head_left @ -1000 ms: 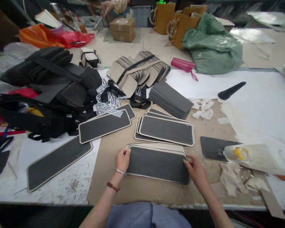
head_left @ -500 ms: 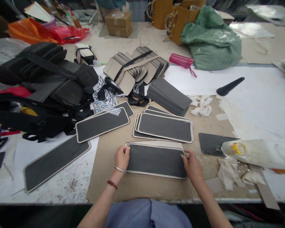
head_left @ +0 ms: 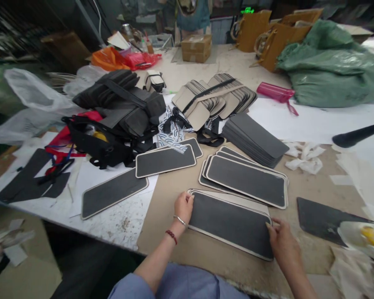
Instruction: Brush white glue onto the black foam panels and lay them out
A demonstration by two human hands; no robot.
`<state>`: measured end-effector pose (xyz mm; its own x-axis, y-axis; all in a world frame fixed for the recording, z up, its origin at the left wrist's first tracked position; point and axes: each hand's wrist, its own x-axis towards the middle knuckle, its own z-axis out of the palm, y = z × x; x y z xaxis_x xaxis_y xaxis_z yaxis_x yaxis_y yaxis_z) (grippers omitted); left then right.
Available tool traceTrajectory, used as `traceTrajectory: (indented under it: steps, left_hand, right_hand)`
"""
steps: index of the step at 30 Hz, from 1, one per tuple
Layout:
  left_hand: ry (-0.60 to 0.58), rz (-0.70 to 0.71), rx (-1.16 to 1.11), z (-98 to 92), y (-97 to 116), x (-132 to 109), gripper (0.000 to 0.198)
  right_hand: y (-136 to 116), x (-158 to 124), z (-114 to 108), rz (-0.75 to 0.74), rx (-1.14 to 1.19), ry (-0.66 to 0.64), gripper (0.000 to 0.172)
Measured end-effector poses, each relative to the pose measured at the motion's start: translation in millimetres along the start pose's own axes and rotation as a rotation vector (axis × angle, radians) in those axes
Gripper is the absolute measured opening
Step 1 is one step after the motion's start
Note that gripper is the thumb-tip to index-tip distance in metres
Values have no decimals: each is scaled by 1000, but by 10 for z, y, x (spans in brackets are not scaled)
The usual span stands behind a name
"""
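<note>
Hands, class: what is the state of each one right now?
Left hand: closed, holding the left end of the dark panel.
Right hand: closed, holding the same panel's right end.

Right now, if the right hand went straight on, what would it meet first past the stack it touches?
Past that stack, the right hand would probably meet the near edge of the pile of pale-edged dark panels, though depth is unclear.

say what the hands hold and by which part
A dark, pale-edged panel: left hand at its far-left corner, right hand at its far-right; whether boards beneath are gripped is unclear.
</note>
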<state>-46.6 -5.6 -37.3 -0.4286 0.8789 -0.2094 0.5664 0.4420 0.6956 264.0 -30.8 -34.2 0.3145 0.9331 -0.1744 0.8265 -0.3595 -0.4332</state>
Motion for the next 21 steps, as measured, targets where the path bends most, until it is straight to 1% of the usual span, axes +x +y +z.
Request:
traceTrajectory:
  steps: [8,16,21]
  left_hand:
    - [-9,33,-52,-24,-3,-6,14]
    - [-39,46,-85,-63,-19,9,14]
    - [-61,45,-105,-80,-39,6,12]
  right_hand:
    - [-12,21,-10,61,-34,-17,39]
    - [-20,27,8,43,-8,-7,40]
    - [-30,-8,17,11,27,39,37]
